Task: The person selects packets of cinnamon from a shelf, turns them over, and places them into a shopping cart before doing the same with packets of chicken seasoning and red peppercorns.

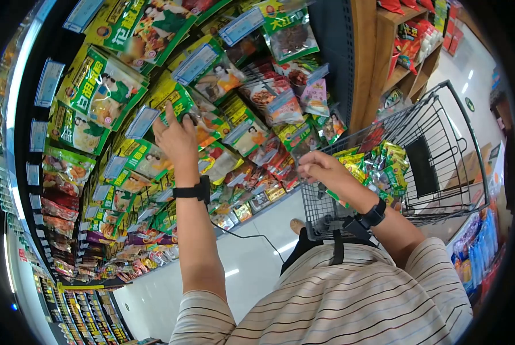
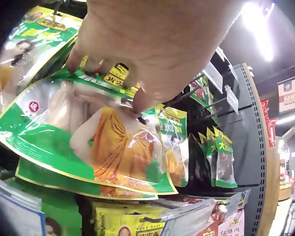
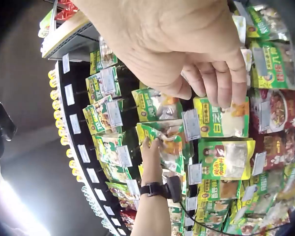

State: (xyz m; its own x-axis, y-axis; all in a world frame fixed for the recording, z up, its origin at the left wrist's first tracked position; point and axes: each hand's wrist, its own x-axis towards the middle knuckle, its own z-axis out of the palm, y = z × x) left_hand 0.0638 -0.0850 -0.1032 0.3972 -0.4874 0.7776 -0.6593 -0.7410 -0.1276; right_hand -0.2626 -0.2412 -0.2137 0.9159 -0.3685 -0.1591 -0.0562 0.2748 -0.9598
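My left hand [image 1: 178, 141] is at the hanging display and pinches the top of a green and yellow food packet [image 2: 113, 142]. Its fingers lie along the packet's upper edge in the left wrist view, with the thumb at the front. The packet shows a figure in orange and hangs tilted among similar ones. My right hand [image 1: 329, 173] holds nothing; its fingers are loosely curled above the near end of a shopping cart [image 1: 479, 155]. Green and yellow packets [image 1: 387, 167] lie in the cart.
Rows of hanging packets [image 1: 99, 86] with price tags [image 1: 142, 122] on their hooks fill the rack at left. A wooden shelf [image 1: 361, 63] stands beyond the rack's end. A black cable [image 1: 249, 236] runs between my arms. Blue bags [image 1: 481, 247] are at far right.
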